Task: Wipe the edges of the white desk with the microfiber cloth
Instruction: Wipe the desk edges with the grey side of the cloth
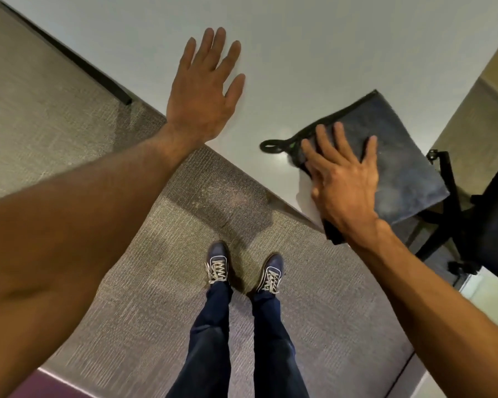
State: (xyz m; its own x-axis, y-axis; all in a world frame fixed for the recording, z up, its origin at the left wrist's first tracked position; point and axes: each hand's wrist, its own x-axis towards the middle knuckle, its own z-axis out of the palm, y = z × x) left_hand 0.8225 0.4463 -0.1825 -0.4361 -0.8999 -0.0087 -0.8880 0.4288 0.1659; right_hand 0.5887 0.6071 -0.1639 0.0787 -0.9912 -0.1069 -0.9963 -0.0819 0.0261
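The white desk (299, 53) fills the upper part of the view, its near edge running diagonally from the left down to the right. A dark grey-blue microfiber cloth (400, 156) with a black hem and a black loop lies on the desk's right corner and hangs over its edge. My right hand (342, 179) presses flat on the cloth's left part, fingers straight and spread. My left hand (204, 90) rests flat on the bare desk near the edge, fingers straight, well left of the cloth.
A black office chair (477, 214) stands at the right, close to the desk corner. Grey carpet (156, 268) covers the floor below, where my feet in blue sneakers (242, 268) stand. A black strip (69, 56) runs along the desk's left side.
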